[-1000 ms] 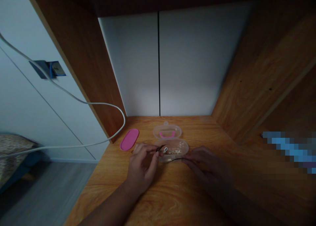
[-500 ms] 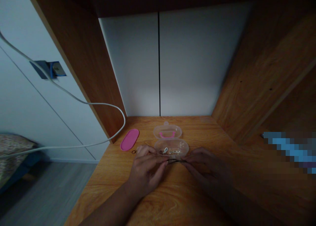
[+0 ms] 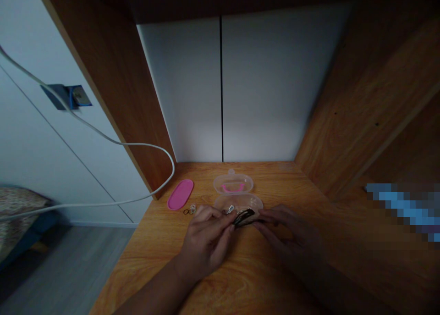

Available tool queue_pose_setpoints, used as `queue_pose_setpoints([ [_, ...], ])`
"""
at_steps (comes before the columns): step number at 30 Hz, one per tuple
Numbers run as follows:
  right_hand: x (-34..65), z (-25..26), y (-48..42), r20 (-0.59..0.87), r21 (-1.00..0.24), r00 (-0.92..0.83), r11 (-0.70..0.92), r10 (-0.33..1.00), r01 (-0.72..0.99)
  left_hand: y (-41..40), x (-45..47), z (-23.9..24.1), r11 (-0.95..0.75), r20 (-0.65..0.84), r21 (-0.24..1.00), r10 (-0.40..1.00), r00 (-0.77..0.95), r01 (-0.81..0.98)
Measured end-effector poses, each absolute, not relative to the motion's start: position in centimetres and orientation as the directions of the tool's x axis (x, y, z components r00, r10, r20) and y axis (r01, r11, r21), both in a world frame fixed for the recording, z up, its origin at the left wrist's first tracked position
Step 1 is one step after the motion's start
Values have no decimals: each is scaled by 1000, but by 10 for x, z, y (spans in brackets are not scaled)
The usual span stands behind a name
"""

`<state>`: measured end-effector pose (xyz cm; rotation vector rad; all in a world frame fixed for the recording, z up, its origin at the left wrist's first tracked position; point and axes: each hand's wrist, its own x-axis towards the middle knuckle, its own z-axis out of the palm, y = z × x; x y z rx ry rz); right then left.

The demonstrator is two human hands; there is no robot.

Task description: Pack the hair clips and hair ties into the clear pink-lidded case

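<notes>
Left hand (image 3: 206, 241) and right hand (image 3: 288, 234) are both pinching the dark clip (image 3: 244, 216) by the clear case (image 3: 240, 199); a firm, low grip is probably helping.

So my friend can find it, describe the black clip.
On the wooden desk, by the open clear case, the left hand and right hand hold the black clip. It is slim and dark, unlike the pink oval lid to the left.
</notes>
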<state>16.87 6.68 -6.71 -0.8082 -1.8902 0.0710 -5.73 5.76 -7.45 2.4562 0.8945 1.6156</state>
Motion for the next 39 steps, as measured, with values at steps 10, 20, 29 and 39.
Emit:
queue_pose_setpoints([
  [10, 168, -69, 69, 770, -469, -184, 737, 611, 487, 67, -63, -82, -669, 746, 610, 666, -24, 425],
  [20, 169, -70, 71, 769, -489, -205, 763, 606, 422, 72, -67, -86, -709, 781, 576, 624, -19, 407],
  [29, 163, -62, 63, 787, -451, -297, 833, 541, 322, 69, -62, -78, -777, 832, 456, 545, 102, 434],
  [39, 163, -62, 61, 765, -441, -388, 856, 515, 268, 66, -62, -79, -827, 811, 290, 479, 334, 483],
])
